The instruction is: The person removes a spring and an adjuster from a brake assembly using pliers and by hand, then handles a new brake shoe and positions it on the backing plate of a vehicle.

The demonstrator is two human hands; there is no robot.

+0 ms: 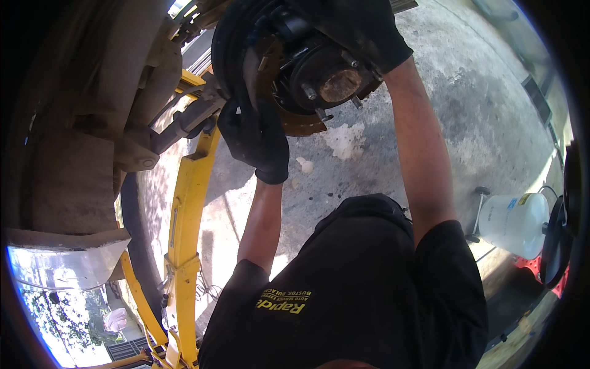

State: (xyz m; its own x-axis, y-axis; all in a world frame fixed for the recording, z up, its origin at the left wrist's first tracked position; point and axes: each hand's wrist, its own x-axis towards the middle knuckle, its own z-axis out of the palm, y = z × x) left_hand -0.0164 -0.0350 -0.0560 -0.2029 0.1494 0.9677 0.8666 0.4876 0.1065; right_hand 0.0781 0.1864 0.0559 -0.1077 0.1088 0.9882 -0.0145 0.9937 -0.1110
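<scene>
A wheel hub (341, 85) with several bare studs and a rusty centre sits at the top of the view, in front of a round dark backing plate (226, 46). Below the hub curves a rusty brown brake shoe (304, 127). My left hand (258, 138), in a black glove, is closed at the left lower end of this shoe, one finger reaching up along it. My right hand (365, 31), also gloved in black, lies over the hub's upper right side. Its fingers run behind the hub and the picture's top edge, so their grip is hidden.
A yellow steel lift or stand (184, 221) rises left of my left arm. Dark suspension parts (175, 132) and the vehicle's underside (67, 178) fill the left. A white plastic tank (515, 224) stands at the right, beside something red (560, 280). Stained concrete floor (485, 117) lies below.
</scene>
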